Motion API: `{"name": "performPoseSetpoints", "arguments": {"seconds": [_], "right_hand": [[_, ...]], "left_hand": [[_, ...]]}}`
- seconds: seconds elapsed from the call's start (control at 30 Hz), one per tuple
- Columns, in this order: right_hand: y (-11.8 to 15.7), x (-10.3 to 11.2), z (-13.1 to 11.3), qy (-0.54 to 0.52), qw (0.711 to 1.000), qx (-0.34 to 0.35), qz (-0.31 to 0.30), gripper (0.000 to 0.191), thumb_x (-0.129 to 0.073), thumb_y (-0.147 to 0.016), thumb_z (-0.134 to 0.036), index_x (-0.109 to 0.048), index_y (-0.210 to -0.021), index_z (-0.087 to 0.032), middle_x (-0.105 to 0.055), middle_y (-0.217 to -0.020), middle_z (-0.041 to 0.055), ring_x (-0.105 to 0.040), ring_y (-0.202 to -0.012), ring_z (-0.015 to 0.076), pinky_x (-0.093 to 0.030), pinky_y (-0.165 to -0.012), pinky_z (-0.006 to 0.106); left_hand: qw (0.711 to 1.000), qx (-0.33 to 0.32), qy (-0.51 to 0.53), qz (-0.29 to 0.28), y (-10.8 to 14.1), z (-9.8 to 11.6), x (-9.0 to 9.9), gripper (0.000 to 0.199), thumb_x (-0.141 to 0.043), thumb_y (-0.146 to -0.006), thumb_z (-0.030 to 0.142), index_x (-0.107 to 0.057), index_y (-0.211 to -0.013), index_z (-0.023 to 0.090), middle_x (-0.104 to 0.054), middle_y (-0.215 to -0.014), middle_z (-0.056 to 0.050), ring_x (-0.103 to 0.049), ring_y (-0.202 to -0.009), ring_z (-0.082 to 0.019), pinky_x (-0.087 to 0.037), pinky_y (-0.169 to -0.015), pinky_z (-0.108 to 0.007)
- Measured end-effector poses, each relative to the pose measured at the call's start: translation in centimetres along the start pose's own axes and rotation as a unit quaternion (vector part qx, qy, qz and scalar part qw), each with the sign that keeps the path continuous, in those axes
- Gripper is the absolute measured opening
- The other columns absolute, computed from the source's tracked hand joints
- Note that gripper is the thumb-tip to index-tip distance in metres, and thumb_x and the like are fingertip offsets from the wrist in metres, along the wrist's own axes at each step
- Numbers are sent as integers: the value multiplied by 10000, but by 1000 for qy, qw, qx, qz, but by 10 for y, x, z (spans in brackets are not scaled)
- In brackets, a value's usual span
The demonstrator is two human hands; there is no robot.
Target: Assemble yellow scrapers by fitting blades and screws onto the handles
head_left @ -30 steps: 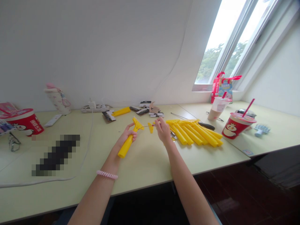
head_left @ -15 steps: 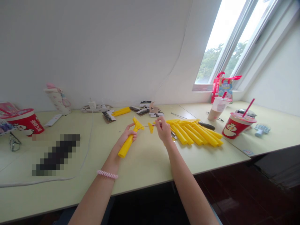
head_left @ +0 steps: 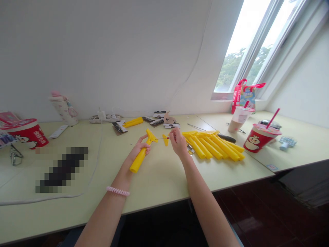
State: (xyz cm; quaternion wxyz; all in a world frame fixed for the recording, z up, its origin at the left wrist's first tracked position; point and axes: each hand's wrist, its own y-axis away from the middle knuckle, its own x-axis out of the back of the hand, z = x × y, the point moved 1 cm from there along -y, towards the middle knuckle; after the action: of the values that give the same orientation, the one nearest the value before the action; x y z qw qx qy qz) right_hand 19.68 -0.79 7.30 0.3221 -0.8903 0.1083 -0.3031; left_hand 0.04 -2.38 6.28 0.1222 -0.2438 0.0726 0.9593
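Note:
My left hand (head_left: 138,150) is closed around a yellow plastic scraper (head_left: 139,161), its round handle slanting down toward me and its wider head pointing away. Between the fingertips of my right hand (head_left: 179,143) is a thin screwdriver (head_left: 160,138). Its narrow shaft runs left to the scraper's head, where the tip appears to meet it; most of its handle is hidden by my fingers. A small loose yellow piece (head_left: 166,142) lies on the table just behind the shaft. To the right of my right hand lies a pile of several similar yellow scrapers (head_left: 213,146).
Flat black-and-white packaging (head_left: 157,121) and another yellow handle (head_left: 133,122) lie near the wall. A black-handled tool (head_left: 226,138) rests behind the pile. Drink cups, one a red cup (head_left: 259,138), stand at right. A white cable (head_left: 94,171) crosses the left side.
The fingers of my right hand have shifted slightly on the screwdriver. My left hand and the scraper stay in nearly the same place.

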Motion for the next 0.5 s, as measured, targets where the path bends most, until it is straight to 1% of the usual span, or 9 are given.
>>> {"name": "performPoseSetpoints", "arguments": {"seconds": [0.1,0.23,0.3,0.4,0.5], "right_hand": [[0,-2,3,16,1000,-5,-7,159,-333,-867,-326,-445,-900,-219,-505,-577,-35,-546,-562,153,-308,-520,222],[-1,-4,6,18,999,-26,-20,163,-334,-863,-337,-447,-872,-220,-489,-535,-47,-491,-507,144,-292,-513,225],[-1,-4,6,3,999,-33,-28,157,-358,-852,-348,-446,-859,-219,-513,-567,-42,-486,-523,136,-304,-523,224],[0,-3,5,-32,999,-25,-31,139,-441,-805,-345,-442,-849,-213,-546,-658,-29,-500,-572,122,-338,-548,219],[0,-3,3,-58,997,-6,-42,102,-466,-780,-308,-451,-793,-209,-556,-662,-25,-508,-576,115,-361,-559,221]], "left_hand": [[1000,-5,-8,2,-2,-1,2,710,-569,-626,37,-359,-1278,226,-487,-649,40,-455,-448,-36,-349,-409,-138],[1000,-7,-13,8,-4,-3,5,702,-573,-627,40,-364,-1272,221,-478,-638,45,-457,-451,-38,-356,-412,-139],[1000,-7,-8,13,-5,-3,7,709,-573,-623,39,-360,-1272,229,-482,-646,43,-460,-453,-36,-354,-410,-134],[1000,-3,-5,13,-5,-3,8,711,-571,-628,44,-351,-1274,242,-472,-631,46,-455,-446,-35,-349,-409,-125],[1000,1,-10,8,-4,-2,8,705,-570,-635,52,-348,-1276,245,-458,-604,52,-446,-435,-36,-348,-411,-125]]}}
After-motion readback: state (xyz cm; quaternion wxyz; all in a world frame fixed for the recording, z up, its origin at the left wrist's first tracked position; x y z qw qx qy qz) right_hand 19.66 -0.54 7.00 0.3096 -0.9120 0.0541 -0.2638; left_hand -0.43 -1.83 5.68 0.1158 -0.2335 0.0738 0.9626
